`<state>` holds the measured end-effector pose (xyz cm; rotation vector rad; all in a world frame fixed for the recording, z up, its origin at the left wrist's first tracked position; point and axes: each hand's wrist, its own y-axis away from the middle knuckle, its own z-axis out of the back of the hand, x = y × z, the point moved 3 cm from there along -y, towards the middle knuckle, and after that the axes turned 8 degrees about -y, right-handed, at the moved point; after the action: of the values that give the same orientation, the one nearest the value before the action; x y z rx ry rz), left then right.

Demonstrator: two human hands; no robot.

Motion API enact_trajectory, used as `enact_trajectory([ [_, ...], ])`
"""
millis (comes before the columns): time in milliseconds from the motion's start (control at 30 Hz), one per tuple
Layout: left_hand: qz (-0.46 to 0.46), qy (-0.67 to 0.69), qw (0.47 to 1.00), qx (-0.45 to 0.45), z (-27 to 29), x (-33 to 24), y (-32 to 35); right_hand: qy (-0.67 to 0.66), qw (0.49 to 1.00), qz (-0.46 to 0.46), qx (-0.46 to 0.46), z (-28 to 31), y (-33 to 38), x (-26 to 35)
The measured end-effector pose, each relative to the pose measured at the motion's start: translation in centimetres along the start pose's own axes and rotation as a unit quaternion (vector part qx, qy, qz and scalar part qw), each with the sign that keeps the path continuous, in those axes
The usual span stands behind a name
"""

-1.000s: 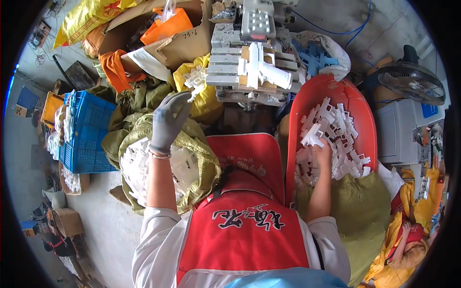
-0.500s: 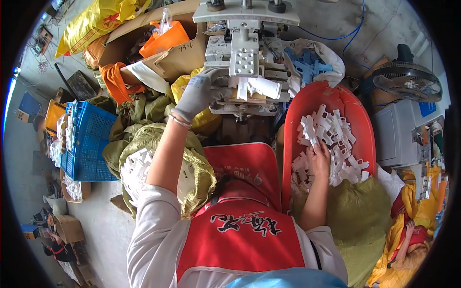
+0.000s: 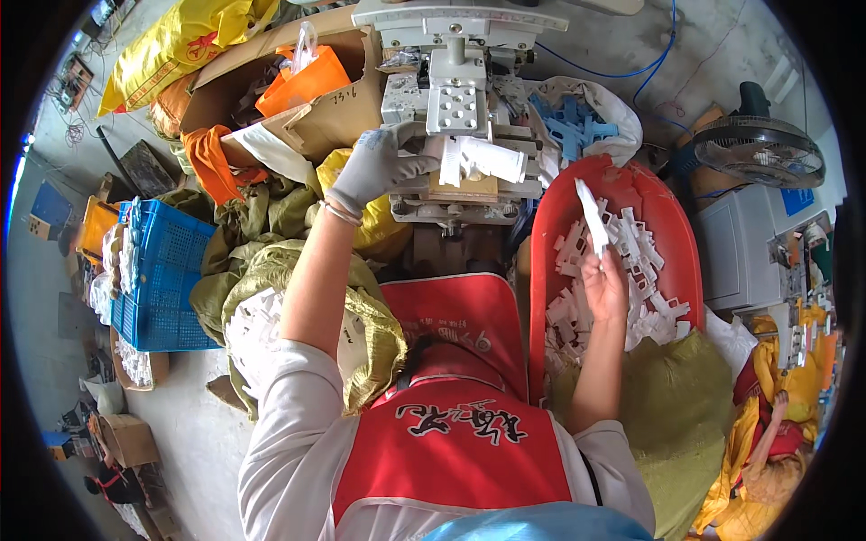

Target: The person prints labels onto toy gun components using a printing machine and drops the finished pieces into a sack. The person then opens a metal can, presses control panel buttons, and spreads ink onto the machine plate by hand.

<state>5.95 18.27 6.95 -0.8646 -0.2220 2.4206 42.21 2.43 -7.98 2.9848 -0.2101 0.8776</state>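
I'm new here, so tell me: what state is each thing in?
Mounted white piece: lying on the brown block.
Left hand: gloved, at that piece; grip unclear.
Held white piece: tilted upward, seen edge-on.
Right hand: bare, closed on it.
Red tub: open, holding loose pieces.
Woven sack: open, whitish pieces inside.
Cardboard box: open, orange bag inside.
Fan: upright; cannot tell whether running.

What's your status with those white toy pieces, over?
Left grip, gloved: at white gun-shaped piece on machine. Right grip, bare: holding another white piece. Dimpled metal block close to the machine's piece.
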Motion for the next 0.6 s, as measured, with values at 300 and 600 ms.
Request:
enact_trajectory([
  [300, 0.06, -0.041, 0.988, -0.135, 2.8, 1.5, 9.9, 0.43, 0.89, 0.044, 0.145, -14.2, -7.6, -3.0],
  [600, 0.233, 0.062, 0.951, -0.194, 5.2, 4.6, 25.5, 0.686, 0.679, 0.098, 0.243, -19.3, -8.9, -5.0],
])
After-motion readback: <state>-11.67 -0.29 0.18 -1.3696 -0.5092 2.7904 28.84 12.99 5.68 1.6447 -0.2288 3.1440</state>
